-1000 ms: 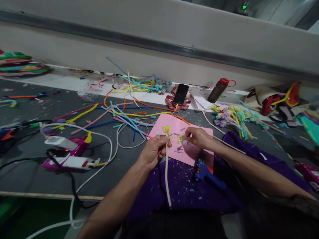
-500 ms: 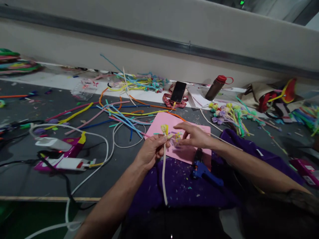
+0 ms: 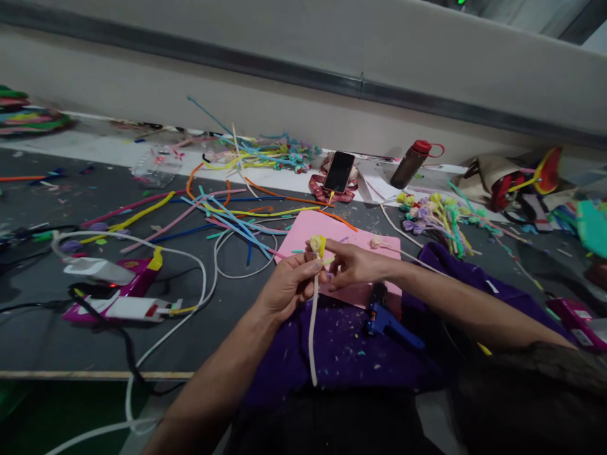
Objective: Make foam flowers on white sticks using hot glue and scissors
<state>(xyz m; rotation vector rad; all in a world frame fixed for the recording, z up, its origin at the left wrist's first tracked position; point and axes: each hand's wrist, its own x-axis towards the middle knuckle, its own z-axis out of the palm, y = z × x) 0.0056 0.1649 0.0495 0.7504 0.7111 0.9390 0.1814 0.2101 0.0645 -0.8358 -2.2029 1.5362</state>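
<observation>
My left hand (image 3: 291, 281) is closed, pinching a pipe-cleaner flower between thumb and fingers. The pale yellow bloom (image 3: 317, 244) sits above the thumb, with a brighter yellow strip on its right side. From below the grip hangs the white stem (image 3: 313, 335). My right hand (image 3: 353, 262) touches the bloom's right side with its index fingertip, while the thumb stays apart below. Under both hands lies a pink sheet (image 3: 303, 229), with a small pale flower (image 3: 377, 242) on its right part. A blue glue gun (image 3: 386, 323) rests at the sheet's lower right edge.
Loose pipe cleaners (image 3: 232, 221) and a white cable (image 3: 203, 278) spread to the left, near a magenta power strip (image 3: 142, 278). Behind stand a phone (image 3: 339, 172) and a dark bottle (image 3: 410, 165). Finished flowers (image 3: 436, 218) lie right. Purple cloth (image 3: 341, 360) covers the front.
My right hand has moved left and in to the bloom, its fingers now against the yellow strip. The small pale flower on the pink sheet has come into sight. The left hand keeps its pinch.
</observation>
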